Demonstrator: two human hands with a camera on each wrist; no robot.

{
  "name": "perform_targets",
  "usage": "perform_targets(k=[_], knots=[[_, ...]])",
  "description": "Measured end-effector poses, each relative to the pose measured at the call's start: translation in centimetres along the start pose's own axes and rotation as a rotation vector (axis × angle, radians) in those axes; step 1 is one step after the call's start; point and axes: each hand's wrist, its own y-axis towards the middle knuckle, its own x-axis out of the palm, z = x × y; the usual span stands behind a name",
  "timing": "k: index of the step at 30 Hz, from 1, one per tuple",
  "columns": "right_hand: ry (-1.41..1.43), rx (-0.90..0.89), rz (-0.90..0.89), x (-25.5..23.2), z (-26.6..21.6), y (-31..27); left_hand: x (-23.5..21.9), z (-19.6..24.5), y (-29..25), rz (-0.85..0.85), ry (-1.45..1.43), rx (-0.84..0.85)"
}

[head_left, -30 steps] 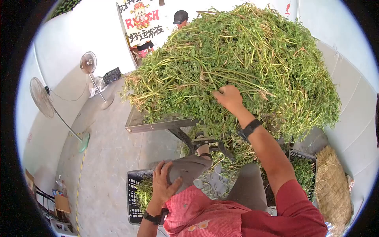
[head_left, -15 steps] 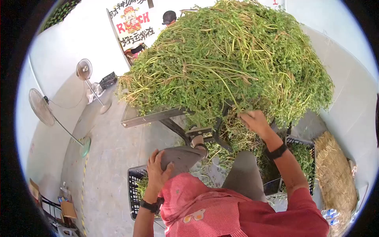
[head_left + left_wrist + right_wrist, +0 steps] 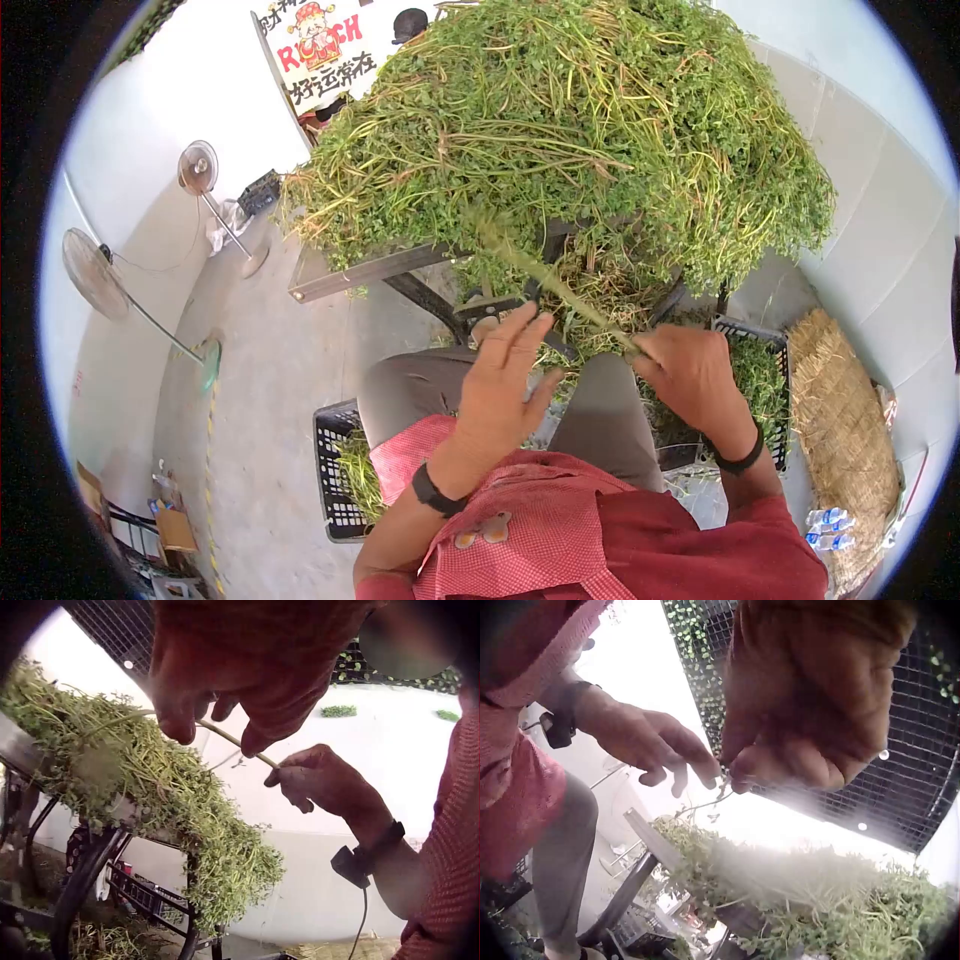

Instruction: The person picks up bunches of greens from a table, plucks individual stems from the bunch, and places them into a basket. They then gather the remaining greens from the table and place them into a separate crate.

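My right hand (image 3: 690,372) pinches the end of a long green stem (image 3: 575,298) between thumb and fingers, above my right knee. The stem's leafy far end slants up and left, blurred, in front of a big heap of leafy greens (image 3: 580,110). My left hand (image 3: 500,395) is raised over my lap, its fingers extended and thumb apart, just below the stem in the head view. In the left wrist view the stem runs past the spread thumb and fingers of my left hand (image 3: 240,667). The right wrist view shows both hands close together.
The heap covers a table (image 3: 375,270) with dark legs. A black crate (image 3: 332,470) with greens stands at my left, another crate (image 3: 785,400) at my right beside a woven sack (image 3: 840,430). Two fans (image 3: 198,168) stand at the left; a person's dark cap (image 3: 409,25) shows behind the heap.
My right hand has drawn the stem out of the heap and back towards me. My left hand has lifted off my left knee and moved right, up to the stem.
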Motion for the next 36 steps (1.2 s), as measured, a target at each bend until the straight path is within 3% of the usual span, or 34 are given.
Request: perform_targets(k=[4,6,8,10,12,13,15,19,21,23,30,32,34,36], knots=[[0.115,-0.187,-0.046,-2.0,-1.9,-0.9,0.1,2.5,0.2,0.054,-0.019,0.051],[0.168,-0.205,-0.084,-2.2,-2.0,-0.4,0.6,1.6,-0.8,-0.196,0.083,0.145],[0.228,-0.220,-0.133,-1.6,-1.9,0.8,0.8,0.1,-1.3,-0.146,0.039,0.175],[0.445,-0.185,0.037,0.5,-1.5,2.5,-0.3,-0.5,-1.7,-0.105,-0.006,0.181],[0.573,-0.062,0.018,1.6,-1.2,3.6,-2.5,-0.7,-1.9,0.094,-0.861,-0.590],[0.687,0.055,0.023,2.6,-1.4,4.1,-3.3,-1.6,-2.3,0.091,-0.837,-0.624],[0.861,0.114,-0.040,4.9,-1.2,4.6,-4.8,-3.7,-3.4,0.289,-1.231,-0.656],[1.112,0.112,-0.167,8.3,-3.6,4.8,-4.3,-5.5,-5.4,0.272,-1.232,-0.679],[1.109,0.143,-0.248,10.0,-5.0,4.5,-3.6,-5.4,-5.6,0.295,-1.235,-0.724],[1.120,0.005,-0.161,11.0,-6.5,4.4,-3.1,-5.4,-5.8,0.285,-1.214,-0.713],[1.033,0.154,-0.200,12.1,-6.9,4.2,-2.1,-4.8,-5.8,0.171,-1.025,-0.686],[0.768,-0.037,-0.031,13.1,-6.2,3.8,-1.7,-4.5,-5.9,0.185,-0.988,-0.684],[0.707,-0.026,-0.010,13.8,-6.3,3.4,-1.4,-4.5,-5.9,0.194,-0.955,-0.673],[0.642,-0.010,0.016,15.1,-5.6,3.3,-0.8,-4.6,-6.4,0.073,-0.820,-0.628]])
